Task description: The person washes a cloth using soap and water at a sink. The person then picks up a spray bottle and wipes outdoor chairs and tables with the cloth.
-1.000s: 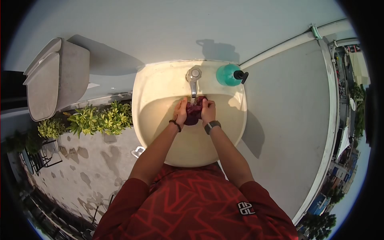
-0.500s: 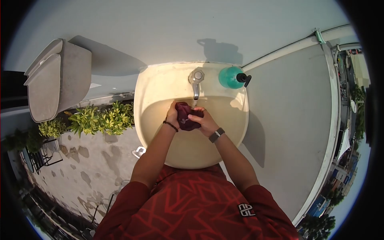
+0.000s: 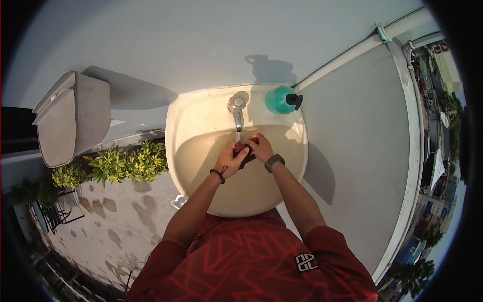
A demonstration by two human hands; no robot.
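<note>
beside the green bottle (image 3: pixel 279 99), under the faucet (image 3: pixel 237 114), each hand (image 3: pixel 242 153) grips the maroon cloth (image 3: pixel 244 156).

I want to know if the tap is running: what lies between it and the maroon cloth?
A short stream of water lies between the tap and the cloth, visible in the head view.

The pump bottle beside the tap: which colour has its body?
Teal green, best seen in the head view.
</note>
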